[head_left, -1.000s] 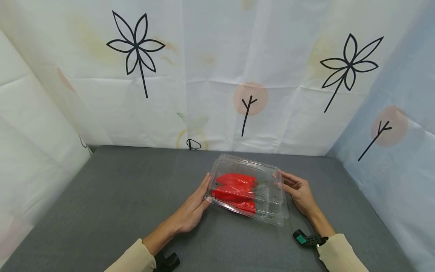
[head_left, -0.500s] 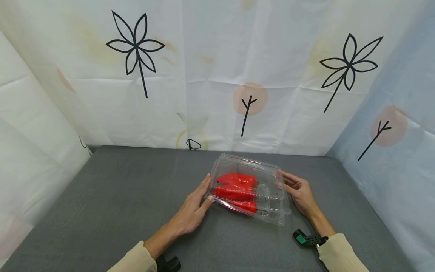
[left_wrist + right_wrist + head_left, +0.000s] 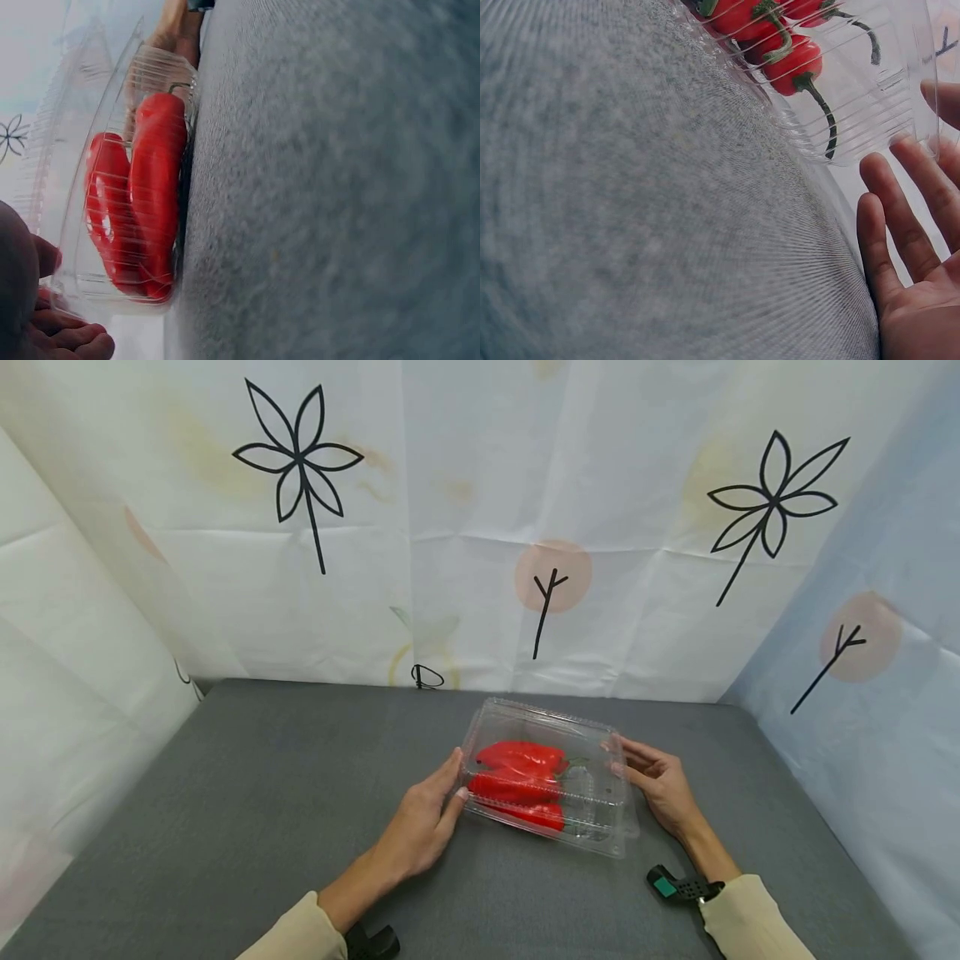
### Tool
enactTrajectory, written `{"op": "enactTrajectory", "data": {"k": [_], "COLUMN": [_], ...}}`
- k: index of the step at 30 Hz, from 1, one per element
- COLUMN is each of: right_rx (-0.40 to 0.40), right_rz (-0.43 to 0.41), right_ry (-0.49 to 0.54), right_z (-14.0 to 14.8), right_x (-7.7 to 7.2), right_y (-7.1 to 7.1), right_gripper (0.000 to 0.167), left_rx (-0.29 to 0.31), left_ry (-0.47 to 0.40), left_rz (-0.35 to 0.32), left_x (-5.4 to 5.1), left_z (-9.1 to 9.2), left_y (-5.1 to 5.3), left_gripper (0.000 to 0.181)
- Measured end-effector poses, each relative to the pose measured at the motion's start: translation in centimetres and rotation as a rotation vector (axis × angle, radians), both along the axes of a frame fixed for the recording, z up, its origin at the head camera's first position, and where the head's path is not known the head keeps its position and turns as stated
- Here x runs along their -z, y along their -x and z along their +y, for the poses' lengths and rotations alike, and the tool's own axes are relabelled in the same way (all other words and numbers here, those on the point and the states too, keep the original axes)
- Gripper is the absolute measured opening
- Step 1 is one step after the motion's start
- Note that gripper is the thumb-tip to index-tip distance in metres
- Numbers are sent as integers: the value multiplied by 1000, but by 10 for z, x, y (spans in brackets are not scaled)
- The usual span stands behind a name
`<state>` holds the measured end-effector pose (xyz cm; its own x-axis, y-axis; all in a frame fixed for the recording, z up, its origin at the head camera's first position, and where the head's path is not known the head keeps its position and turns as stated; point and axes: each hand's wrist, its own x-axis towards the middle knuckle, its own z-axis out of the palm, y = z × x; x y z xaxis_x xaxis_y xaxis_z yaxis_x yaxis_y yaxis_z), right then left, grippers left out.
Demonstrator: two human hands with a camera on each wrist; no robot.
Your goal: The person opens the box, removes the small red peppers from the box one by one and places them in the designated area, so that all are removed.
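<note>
A clear plastic clamshell container with ridged walls lies on the grey table, turned slightly askew. Inside are several red peppers with green stems, gathered toward its left half. My left hand grips the container's left end, thumb at the near left corner and fingers along the side. At the opposite end my right hand holds the rim between thumb and forefinger. In the right wrist view, the other fingers of that hand stretch out below the rim. I cannot tell whether the lid is fully pressed down.
The grey table spreads out around the container. White printed fabric rises behind its far edge, with more fabric at both sides. A black band is on the right wrist, and part of another shows by the left sleeve.
The container and the peppers in it have shifted very slightly between the hands. My left hand has moved a little along with it; the right hand stays in nearly the same place.
</note>
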<state>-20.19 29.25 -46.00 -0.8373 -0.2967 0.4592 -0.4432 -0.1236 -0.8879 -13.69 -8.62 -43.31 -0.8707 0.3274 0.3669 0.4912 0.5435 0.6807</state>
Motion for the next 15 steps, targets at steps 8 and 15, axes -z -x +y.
{"op": "enactTrajectory", "data": {"k": [8,15], "right_rx": [-38,-96], "right_rz": [-19,-38], "right_ry": [35,-36], "right_z": [1,4], "right_x": [1,0], "right_y": [1,2], "right_gripper": [49,54], "left_rx": [-46,-130], "left_ry": [160,181], "left_rz": [113,367], "left_x": [-10,-28], "left_z": [0,0], "left_y": [-5,-10], "left_gripper": [57,46]}}
